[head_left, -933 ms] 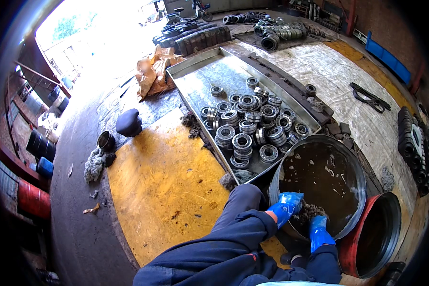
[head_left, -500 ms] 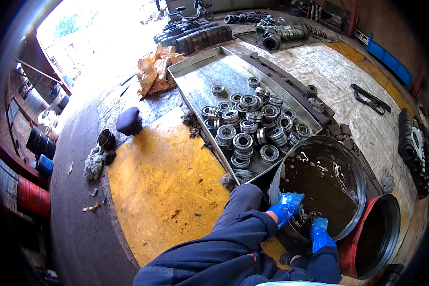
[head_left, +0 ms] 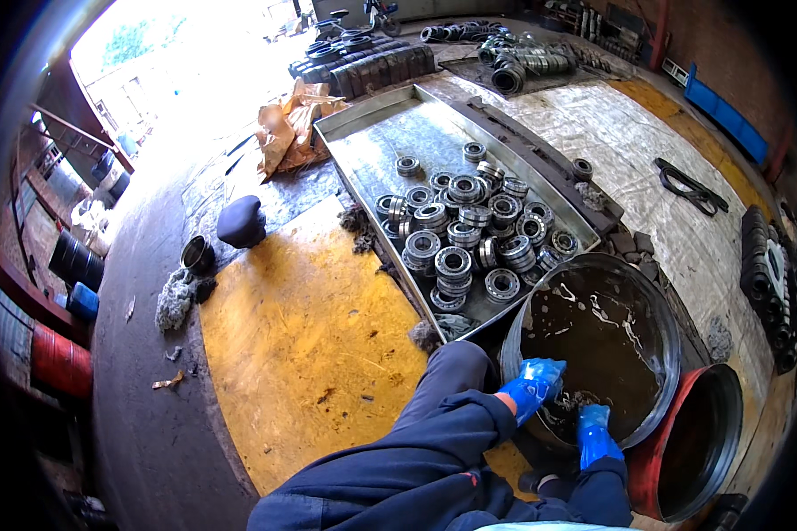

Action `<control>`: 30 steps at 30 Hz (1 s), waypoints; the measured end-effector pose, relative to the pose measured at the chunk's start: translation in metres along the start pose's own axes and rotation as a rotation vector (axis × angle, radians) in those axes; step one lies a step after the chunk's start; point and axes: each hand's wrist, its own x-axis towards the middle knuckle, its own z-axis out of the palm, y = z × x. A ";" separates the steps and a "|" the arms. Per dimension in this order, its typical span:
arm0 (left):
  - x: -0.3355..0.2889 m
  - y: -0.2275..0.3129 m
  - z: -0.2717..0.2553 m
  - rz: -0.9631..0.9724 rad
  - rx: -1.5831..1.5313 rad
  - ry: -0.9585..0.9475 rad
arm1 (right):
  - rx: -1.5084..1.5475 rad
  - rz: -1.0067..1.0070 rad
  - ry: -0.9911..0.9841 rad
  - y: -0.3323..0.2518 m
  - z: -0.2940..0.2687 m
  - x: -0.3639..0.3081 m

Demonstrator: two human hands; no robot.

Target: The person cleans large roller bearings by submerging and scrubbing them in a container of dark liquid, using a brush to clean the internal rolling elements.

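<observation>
My left hand (head_left: 536,385), in a blue rubber glove, reaches over the near left part of an open metal drum (head_left: 667,323). Its fingers are curled. My right hand (head_left: 595,431), gloved alike, is at the drum's near side with its fingers bent inward. Between the two hands is a dark, tangled-looking clump (head_left: 568,405); I cannot make out what it is or exactly what either hand grips. Murky brown liquid (head_left: 593,350) with pale streaks of froth lies in the drum. Past the drum, many steel roller bearings (head_left: 465,212) are heaped in a shallow metal tray (head_left: 363,146).
A red drum (head_left: 655,473) stands against the right of the first. Yellow sheeting (head_left: 310,354) covers the floor to my left, with a dark stool (head_left: 241,223) and a small pot (head_left: 197,255) beside it. Crumpled brown paper (head_left: 288,133) lies by the tray; a black belt (head_left: 691,188) lies right.
The whole view has shifted very slightly. Both hands stay in nearly the same place over the drum, with the dark clump between them.
</observation>
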 end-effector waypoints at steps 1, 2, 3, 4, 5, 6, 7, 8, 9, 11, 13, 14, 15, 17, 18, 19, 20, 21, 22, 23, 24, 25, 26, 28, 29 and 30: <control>0.003 0.011 -0.004 0.026 0.004 0.005 | -0.140 -0.024 -0.014 0.008 0.015 0.012; 0.005 0.013 -0.003 0.033 0.000 0.009 | 0.083 -0.012 0.361 0.006 0.017 0.017; 0.003 0.000 0.005 0.018 -0.001 0.043 | 0.138 -0.014 0.246 -0.006 0.005 0.006; 0.002 -0.015 0.016 0.001 -0.006 0.080 | 0.187 -0.022 0.128 -0.014 -0.015 -0.009; -0.002 -0.027 0.022 -0.013 -0.007 0.120 | 0.227 -0.021 0.014 -0.022 -0.045 -0.031; 0.000 -0.024 0.021 -0.012 -0.008 0.114 | 0.309 0.034 0.023 -0.017 -0.047 -0.038; 0.004 -0.018 0.019 0.000 -0.008 0.104 | 0.364 0.084 0.059 -0.008 -0.034 -0.038; 0.006 -0.013 0.017 0.008 -0.008 0.095 | 0.401 0.129 0.095 -0.001 -0.020 -0.036; 0.009 -0.011 0.018 0.012 -0.010 0.089 | 0.408 0.156 0.115 0.004 -0.014 -0.034; 0.008 -0.012 0.017 -0.001 -0.015 0.074 | 0.358 0.169 0.093 -0.004 -0.017 -0.032; 0.003 -0.017 0.013 -0.030 0.016 0.027 | 0.168 0.081 -0.037 -0.022 -0.042 -0.025; -0.003 -0.017 0.008 -0.041 0.027 0.006 | 0.044 0.008 -0.075 -0.028 -0.053 -0.021; 0.001 -0.004 0.005 0.000 0.027 0.011 | 0.014 -0.024 0.062 -0.013 -0.031 -0.012; 0.000 0.001 0.002 0.024 0.020 0.033 | -0.064 -0.068 0.115 0.000 -0.003 0.003; -0.001 -0.003 0.003 0.015 0.013 0.043 | -0.098 -0.083 0.027 -0.001 0.000 0.006; -0.002 -0.007 0.005 0.009 0.005 0.053 | 0.022 -0.053 0.054 0.002 0.005 0.003; -0.002 -0.010 0.007 0.004 -0.002 0.063 | 0.142 -0.021 0.079 0.004 0.011 -0.004; -0.002 -0.014 0.009 0.002 -0.009 0.070 | 0.260 0.014 0.105 0.008 0.019 -0.011; 0.000 -0.014 0.011 0.007 -0.018 0.077 | 0.377 0.058 0.132 0.014 0.026 -0.016; 0.002 -0.014 0.013 0.013 -0.026 0.084 | 0.378 0.055 0.232 0.014 0.032 -0.014; 0.005 -0.008 0.012 0.032 -0.015 0.091 | 0.380 0.063 0.338 0.014 0.038 -0.009; 0.004 -0.012 0.015 0.024 -0.004 0.095 | 0.386 0.047 0.431 0.002 0.031 -0.009; 0.004 -0.017 0.017 0.014 0.007 0.098 | 0.294 0.061 0.266 -0.002 0.018 -0.007; -0.002 -0.017 0.011 -0.024 -0.002 0.024 | 0.053 -0.019 0.045 -0.014 -0.012 -0.005; -0.001 -0.008 0.004 -0.017 -0.003 -0.014 | -0.082 -0.073 -0.005 -0.009 -0.013 0.003; 0.002 0.013 -0.007 0.041 0.005 -0.003 | -0.033 -0.074 0.255 0.018 0.024 0.021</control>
